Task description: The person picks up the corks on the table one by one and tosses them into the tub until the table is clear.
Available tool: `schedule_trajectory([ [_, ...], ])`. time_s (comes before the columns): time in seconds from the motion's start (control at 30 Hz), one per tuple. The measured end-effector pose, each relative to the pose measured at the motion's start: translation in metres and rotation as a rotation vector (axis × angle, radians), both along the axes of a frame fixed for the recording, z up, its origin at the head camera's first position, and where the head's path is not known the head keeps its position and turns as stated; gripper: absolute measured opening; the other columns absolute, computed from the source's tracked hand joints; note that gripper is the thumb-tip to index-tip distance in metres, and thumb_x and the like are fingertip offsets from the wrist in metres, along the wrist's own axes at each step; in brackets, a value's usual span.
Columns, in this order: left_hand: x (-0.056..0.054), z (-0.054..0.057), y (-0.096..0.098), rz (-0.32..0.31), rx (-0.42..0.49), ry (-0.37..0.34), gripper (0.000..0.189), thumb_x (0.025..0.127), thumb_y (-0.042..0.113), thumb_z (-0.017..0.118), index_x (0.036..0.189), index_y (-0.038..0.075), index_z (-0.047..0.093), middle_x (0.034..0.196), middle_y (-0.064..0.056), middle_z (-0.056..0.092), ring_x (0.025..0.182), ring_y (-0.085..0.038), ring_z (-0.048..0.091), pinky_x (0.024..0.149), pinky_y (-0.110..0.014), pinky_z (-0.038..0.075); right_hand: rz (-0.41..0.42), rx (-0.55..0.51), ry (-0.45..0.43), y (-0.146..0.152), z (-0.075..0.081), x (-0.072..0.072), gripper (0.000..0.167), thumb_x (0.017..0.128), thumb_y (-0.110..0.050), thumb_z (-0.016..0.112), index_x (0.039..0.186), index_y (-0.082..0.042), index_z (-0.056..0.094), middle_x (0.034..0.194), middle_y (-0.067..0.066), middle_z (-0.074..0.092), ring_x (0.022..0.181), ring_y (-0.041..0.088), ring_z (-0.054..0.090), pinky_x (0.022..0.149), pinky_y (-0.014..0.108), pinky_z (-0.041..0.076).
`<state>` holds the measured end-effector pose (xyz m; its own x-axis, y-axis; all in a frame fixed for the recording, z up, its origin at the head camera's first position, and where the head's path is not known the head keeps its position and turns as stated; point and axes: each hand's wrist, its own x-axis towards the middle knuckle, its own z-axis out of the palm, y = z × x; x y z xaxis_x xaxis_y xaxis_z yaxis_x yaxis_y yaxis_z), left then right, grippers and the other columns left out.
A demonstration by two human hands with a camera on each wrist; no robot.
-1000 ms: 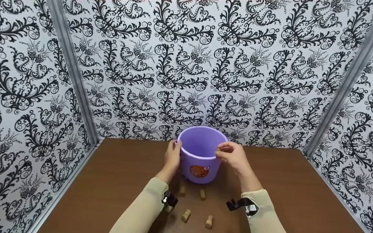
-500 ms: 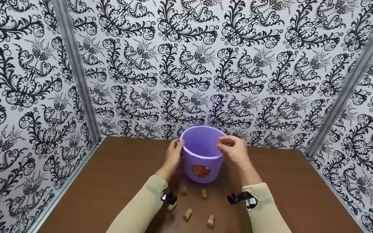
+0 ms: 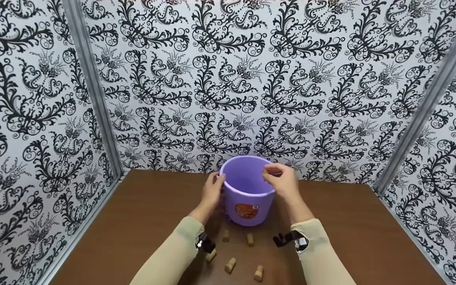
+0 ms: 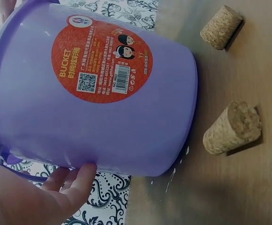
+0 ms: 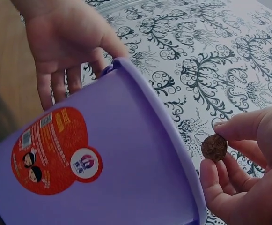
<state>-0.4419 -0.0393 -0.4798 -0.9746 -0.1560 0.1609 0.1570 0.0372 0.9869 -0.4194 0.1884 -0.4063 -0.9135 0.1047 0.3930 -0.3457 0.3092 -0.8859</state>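
A purple bucket with a red-orange label stands upright on the brown table. My left hand holds its left side, thumb at the rim and fingers along the outer wall, as the left wrist view also shows. At the opposite side, my right hand is over the right part of the rim. It pinches a cork stopper between thumb and fingertips, just by the bucket's mouth. In the head view the fingers mostly hide that cork.
Several loose corks lie on the table in front of the bucket, among them a near right cork, a middle cork and one beside the left wrist. A patterned wall rises behind the bucket.
My right hand, still pinching the cork, has moved slightly up and inward from the rim's right edge to over the opening. My left hand keeps its hold on the bucket.
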Motion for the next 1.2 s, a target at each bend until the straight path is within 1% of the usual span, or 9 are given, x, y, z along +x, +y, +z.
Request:
schedule_trajectory([
  [0.1, -0.001, -0.001, -0.001, 0.000, -0.010, -0.005, 0.042, 0.108, 0.034, 0.057, 0.139, 0.006, 0.060, 0.122, -0.021, 0.069, 0.096, -0.025, 0.066, 0.095, -0.057, 0.059, -0.068, 0.077, 0.016, 0.001, 0.000, 0.001, 0.029, 0.087, -0.004, 0.083, 0.114, 0.002, 0.078, 0.106, 0.023, 0.078, 0.088, 0.021, 0.075, 0.080, 0.024, 0.060],
  [0.17, -0.001, 0.000, -0.002, 0.000, -0.018, -0.005, 0.043, 0.108, 0.035, 0.057, 0.140, 0.007, 0.060, 0.124, -0.022, 0.070, 0.098, -0.026, 0.067, 0.097, -0.058, 0.058, -0.114, 0.097, 0.028, 0.003, 0.000, 0.003, 0.029, 0.087, -0.009, 0.085, 0.114, -0.002, 0.079, 0.108, 0.022, 0.079, 0.095, 0.027, 0.076, 0.084, 0.026, 0.059],
  [0.23, -0.002, 0.000, -0.002, -0.002, -0.023, 0.000, 0.044, 0.108, 0.036, 0.057, 0.141, 0.006, 0.060, 0.125, -0.022, 0.070, 0.100, -0.028, 0.067, 0.098, -0.059, 0.057, -0.135, 0.091, 0.042, 0.005, 0.001, 0.006, 0.028, 0.087, -0.009, 0.086, 0.114, -0.003, 0.079, 0.109, 0.021, 0.079, 0.098, 0.031, 0.076, 0.084, 0.026, 0.060],
  [0.43, -0.002, 0.001, -0.002, -0.011, -0.019, 0.014, 0.044, 0.108, 0.035, 0.057, 0.141, 0.006, 0.058, 0.122, -0.022, 0.069, 0.100, -0.027, 0.066, 0.097, -0.058, 0.057, -0.129, 0.075, 0.055, 0.012, -0.005, 0.021, 0.025, 0.086, -0.005, 0.085, 0.110, -0.003, 0.079, 0.107, 0.021, 0.079, 0.093, 0.025, 0.075, 0.079, 0.015, 0.056],
  [0.63, 0.000, 0.000, -0.002, -0.015, -0.026, 0.020, 0.046, 0.109, 0.034, 0.055, 0.144, 0.004, 0.057, 0.129, -0.023, 0.069, 0.109, -0.031, 0.067, 0.104, -0.059, 0.054, -0.126, 0.103, 0.035, 0.019, -0.019, 0.041, 0.024, 0.086, -0.003, 0.085, 0.109, -0.004, 0.080, 0.106, 0.020, 0.079, 0.091, 0.018, 0.073, 0.082, 0.017, 0.056],
  [0.77, -0.001, -0.002, -0.002, -0.016, -0.012, 0.020, 0.046, 0.110, 0.033, 0.055, 0.144, 0.003, 0.057, 0.131, -0.024, 0.068, 0.110, -0.031, 0.066, 0.105, -0.058, 0.054, -0.087, 0.099, 0.044, 0.022, -0.033, 0.051, 0.023, 0.085, 0.000, 0.085, 0.107, -0.004, 0.079, 0.104, 0.019, 0.079, 0.089, 0.014, 0.072, 0.084, 0.020, 0.058],
  [0.97, -0.002, -0.003, -0.002, -0.024, 0.014, 0.023, 0.048, 0.109, 0.033, 0.055, 0.145, 0.002, 0.055, 0.133, -0.026, 0.066, 0.107, -0.029, 0.067, 0.101, -0.056, 0.058, 0.056, 0.083, 0.072, 0.022, -0.052, 0.061, 0.023, 0.081, 0.003, 0.087, 0.102, -0.004, 0.079, 0.101, 0.015, 0.078, 0.091, 0.023, 0.074, 0.087, 0.031, 0.063],
  [1.07, -0.001, -0.002, -0.002, -0.020, 0.009, 0.023, 0.048, 0.109, 0.033, 0.055, 0.145, 0.002, 0.055, 0.133, -0.025, 0.066, 0.108, -0.029, 0.067, 0.100, -0.054, 0.058, 0.138, 0.105, 0.058, 0.021, -0.060, 0.064, 0.022, 0.082, 0.001, 0.086, 0.101, -0.004, 0.079, 0.100, 0.015, 0.077, 0.090, 0.018, 0.073, 0.085, 0.028, 0.062],
  [1.2, 0.000, -0.002, 0.000, -0.017, 0.004, 0.019, 0.047, 0.109, 0.034, 0.056, 0.144, 0.003, 0.056, 0.133, -0.023, 0.067, 0.110, -0.029, 0.067, 0.101, -0.053, 0.058, 0.202, 0.141, 0.030, 0.021, -0.069, 0.068, 0.020, 0.083, 0.000, 0.086, 0.101, -0.002, 0.077, 0.098, 0.018, 0.075, 0.083, 0.007, 0.067, 0.079, 0.023, 0.058],
])
